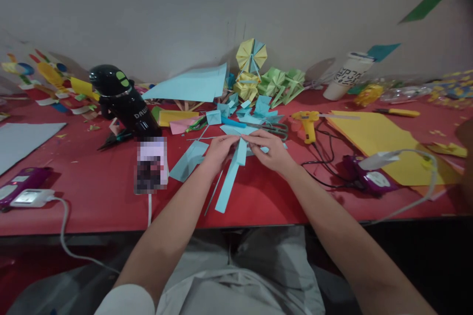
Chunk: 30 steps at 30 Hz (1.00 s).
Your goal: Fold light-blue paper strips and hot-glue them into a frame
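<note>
A folded light-blue paper strip (229, 182) hangs between my hands, its long tail slanting down toward the table's front edge. My left hand (220, 150) pinches its upper end from the left. From the other side, the closed fingers of my right hand (269, 150) grip the same end. Just beyond my fingers lie folded blue paper pieces (263, 106), a blue pen-like stick (236, 123) and scissors (279, 130), their blades partly covered. More flat blue paper (190, 160) rests left of my left hand.
A yellow glue gun (308, 123) with a black cord lies to the right, near yellow sheets (388, 142). On the left stand a black bottle (127, 101) and a phone (151, 165) with a cable. Purple power strips (373, 177) flank the red table (281, 206).
</note>
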Motion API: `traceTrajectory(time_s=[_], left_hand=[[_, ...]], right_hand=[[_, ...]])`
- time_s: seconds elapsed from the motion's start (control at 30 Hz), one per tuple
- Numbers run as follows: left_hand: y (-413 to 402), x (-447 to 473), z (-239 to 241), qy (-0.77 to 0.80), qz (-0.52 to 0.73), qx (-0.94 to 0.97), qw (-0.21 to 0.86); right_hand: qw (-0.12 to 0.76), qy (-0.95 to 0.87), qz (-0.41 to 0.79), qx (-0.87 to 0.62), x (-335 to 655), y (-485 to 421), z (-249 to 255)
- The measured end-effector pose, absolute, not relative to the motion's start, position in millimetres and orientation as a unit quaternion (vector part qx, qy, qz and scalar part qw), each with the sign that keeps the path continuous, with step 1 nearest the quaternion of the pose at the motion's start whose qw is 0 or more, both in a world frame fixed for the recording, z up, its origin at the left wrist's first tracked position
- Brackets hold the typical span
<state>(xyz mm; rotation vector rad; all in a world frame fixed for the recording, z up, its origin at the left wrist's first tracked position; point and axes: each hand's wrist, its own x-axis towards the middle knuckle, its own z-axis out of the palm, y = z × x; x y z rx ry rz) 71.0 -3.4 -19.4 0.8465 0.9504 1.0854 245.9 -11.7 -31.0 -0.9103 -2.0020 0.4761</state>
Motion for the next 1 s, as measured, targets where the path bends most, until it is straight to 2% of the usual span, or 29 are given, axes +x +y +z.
traceTrajectory(time_s=[0.17,0.47,0.67,1.0], left_hand=[[-3.4,66.4,-16.7,0.407,0.456,0.398,0.685],[-8.3,64.3,-14.5,0.403,0.438,0.527,0.607],[-7.9,63.4,-17.7,0.432,0.414,0.58,0.553],[-11.4,64.6,-15.9,0.437,0.356,0.542,0.623]], right_hand=[[0.433,-0.804,0.191,-0.361,247.4,-12.9,-30.6],[0.47,-0.671,0.367,-0.44,238.4,-9.6,-36.4],[0.489,-0.605,0.441,-0.447,241.6,-6.7,-33.0],[0.508,-0.504,0.523,-0.462,243.0,-4.4,-29.4]])
